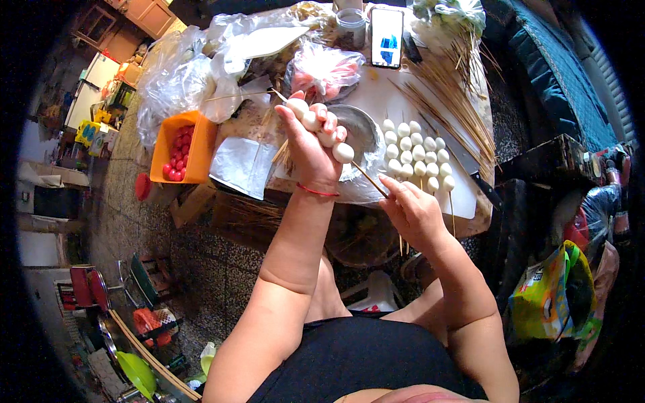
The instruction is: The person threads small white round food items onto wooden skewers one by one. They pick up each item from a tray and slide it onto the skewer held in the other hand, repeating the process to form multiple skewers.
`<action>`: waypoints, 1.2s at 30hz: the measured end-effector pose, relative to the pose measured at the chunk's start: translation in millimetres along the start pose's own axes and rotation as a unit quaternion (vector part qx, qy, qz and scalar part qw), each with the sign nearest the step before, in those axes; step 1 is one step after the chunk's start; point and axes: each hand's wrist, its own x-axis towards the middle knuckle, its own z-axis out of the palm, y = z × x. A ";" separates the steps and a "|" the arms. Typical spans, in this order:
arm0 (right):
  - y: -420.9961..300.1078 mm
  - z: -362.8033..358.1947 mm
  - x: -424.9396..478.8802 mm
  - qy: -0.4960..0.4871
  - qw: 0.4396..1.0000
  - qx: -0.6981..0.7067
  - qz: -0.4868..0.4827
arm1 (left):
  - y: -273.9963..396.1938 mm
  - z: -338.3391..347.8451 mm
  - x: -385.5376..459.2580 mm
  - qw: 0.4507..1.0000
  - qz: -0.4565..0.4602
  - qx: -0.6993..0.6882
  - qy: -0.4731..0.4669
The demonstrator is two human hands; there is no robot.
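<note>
Several white egg-shaped pieces point(343, 152) are threaded in a row on a thin wooden skewer point(370, 180). My left hand point(315, 146), with a red cord at the wrist, is closed around the row. The fingers of my right hand point(410, 204) pinch the skewer's lower end. Under my left hand lies a metal bowl point(360, 126) with clear plastic around its rim. To the right, finished skewers of white egg-shaped pieces point(418, 152) lie side by side on a white board point(466, 201). Whether the skewer's pointed tip shows beyond the upper piece is hard to tell.
An orange box point(206, 151) of red balls stands at the left beside a white sheet point(242, 166). Loose skewers point(453, 95) and a knife point(486, 190) lie at the right. Plastic bags point(176, 80), a pink-filled bag point(325, 70), a jar point(351, 30) and a phone point(387, 38) are at the back.
</note>
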 end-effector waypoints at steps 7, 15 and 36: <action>8.1 -10.8 -8.8 0.130 0.835 0.488 0.218 | 9.8 -5.6 6.7 0.998 0.033 -0.018 0.047; 1.9 -0.2 -8.3 0.283 0.795 0.491 0.217 | 6.2 -2.0 1.8 0.999 0.034 -0.032 0.028; 15.5 -19.3 -27.0 -0.049 0.858 0.389 0.331 | -23.1 -4.9 4.3 0.917 -0.065 0.362 -0.154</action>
